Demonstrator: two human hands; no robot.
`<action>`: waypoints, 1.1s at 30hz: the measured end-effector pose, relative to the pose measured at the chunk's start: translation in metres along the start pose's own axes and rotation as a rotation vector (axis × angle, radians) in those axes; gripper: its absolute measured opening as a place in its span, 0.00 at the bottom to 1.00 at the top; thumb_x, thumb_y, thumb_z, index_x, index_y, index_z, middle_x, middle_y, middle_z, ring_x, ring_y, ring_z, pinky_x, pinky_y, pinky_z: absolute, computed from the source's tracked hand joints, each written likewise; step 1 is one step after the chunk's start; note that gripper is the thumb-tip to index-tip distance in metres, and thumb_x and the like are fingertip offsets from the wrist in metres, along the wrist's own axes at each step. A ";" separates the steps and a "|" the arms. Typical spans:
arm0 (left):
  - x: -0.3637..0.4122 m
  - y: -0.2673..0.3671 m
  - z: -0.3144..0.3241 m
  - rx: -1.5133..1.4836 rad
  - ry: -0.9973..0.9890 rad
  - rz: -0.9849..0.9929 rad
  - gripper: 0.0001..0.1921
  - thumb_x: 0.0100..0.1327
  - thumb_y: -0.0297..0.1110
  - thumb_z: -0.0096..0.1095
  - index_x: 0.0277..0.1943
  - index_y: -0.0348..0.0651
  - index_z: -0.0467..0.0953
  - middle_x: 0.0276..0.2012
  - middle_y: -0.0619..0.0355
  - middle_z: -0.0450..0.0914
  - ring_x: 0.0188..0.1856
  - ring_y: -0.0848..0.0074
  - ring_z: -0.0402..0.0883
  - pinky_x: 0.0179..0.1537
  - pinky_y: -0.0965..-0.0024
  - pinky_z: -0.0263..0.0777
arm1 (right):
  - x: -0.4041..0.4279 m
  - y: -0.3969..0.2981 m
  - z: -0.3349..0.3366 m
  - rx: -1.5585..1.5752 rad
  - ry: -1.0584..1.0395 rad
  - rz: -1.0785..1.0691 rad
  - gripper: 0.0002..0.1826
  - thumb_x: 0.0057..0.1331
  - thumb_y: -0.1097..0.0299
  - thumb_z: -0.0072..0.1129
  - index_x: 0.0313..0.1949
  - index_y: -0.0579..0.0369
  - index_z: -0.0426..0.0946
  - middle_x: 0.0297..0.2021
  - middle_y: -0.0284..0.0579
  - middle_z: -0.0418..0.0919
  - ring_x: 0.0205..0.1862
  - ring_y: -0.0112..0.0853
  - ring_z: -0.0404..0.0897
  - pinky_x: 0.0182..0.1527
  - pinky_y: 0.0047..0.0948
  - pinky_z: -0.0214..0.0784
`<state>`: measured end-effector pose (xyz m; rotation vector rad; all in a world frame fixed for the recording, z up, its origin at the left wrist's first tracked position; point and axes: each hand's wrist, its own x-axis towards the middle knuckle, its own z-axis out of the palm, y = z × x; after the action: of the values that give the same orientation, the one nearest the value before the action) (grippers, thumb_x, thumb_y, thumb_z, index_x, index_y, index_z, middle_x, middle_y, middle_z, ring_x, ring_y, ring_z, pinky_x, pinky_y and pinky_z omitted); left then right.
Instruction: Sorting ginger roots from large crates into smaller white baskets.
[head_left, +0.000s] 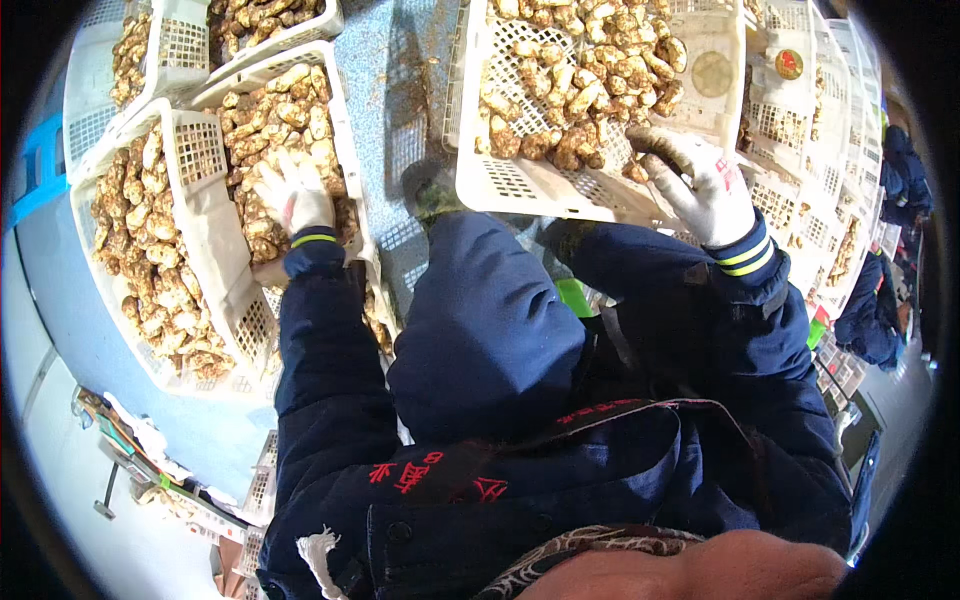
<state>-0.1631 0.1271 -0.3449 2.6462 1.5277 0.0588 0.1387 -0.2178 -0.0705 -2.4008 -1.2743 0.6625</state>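
Observation:
My left hand (292, 196), in a white glove, rests with spread fingers on knobbly brown-and-cream mushrooms (277, 124) in a white plastic crate (330, 64) at my left. In front of me to the right stands another white slatted crate (517, 196), partly filled with mushrooms (600, 71), its perforated floor showing between them. Over this crate's near right corner is my right hand (709, 180), also gloved, with darkly soiled fingers. Its thumb and fingers curve apart. A small mushroom piece (635, 171) lies close to the thumb tip; I see nothing gripped.
More mushroom crates stand at far left (169, 300) and upper left (322, 22). Stacked white crates (780, 127) line the right side. People in dark clothing (870, 315) are beyond them. Blue floor (375, 75) shows between the crates; my knee (487, 300) sits below.

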 end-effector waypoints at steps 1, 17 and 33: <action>0.006 -0.011 -0.004 0.263 0.022 0.145 0.30 0.66 0.53 0.47 0.68 0.51 0.62 0.68 0.41 0.59 0.69 0.42 0.52 0.65 0.37 0.45 | 0.003 -0.007 -0.002 -0.009 -0.033 -0.001 0.16 0.66 0.69 0.57 0.53 0.52 0.76 0.44 0.47 0.81 0.46 0.38 0.80 0.49 0.31 0.72; 0.015 -0.036 0.012 0.237 -0.148 0.255 0.29 0.67 0.52 0.44 0.68 0.49 0.62 0.67 0.40 0.60 0.65 0.43 0.59 0.65 0.43 0.50 | -0.011 0.006 -0.010 -0.060 0.033 -0.067 0.17 0.64 0.68 0.56 0.52 0.53 0.76 0.46 0.47 0.80 0.49 0.40 0.79 0.52 0.34 0.71; -0.013 0.011 -0.095 -0.470 -0.451 0.262 0.27 0.70 0.46 0.48 0.66 0.40 0.63 0.64 0.42 0.66 0.66 0.55 0.63 0.67 0.62 0.54 | -0.008 -0.013 0.011 -0.017 -0.078 -0.256 0.10 0.62 0.61 0.58 0.43 0.45 0.81 0.26 0.49 0.79 0.31 0.44 0.80 0.33 0.39 0.72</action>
<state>-0.1672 0.1152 -0.2496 2.2582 0.8927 -0.1365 0.1197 -0.2164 -0.0713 -2.1912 -1.5903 0.6751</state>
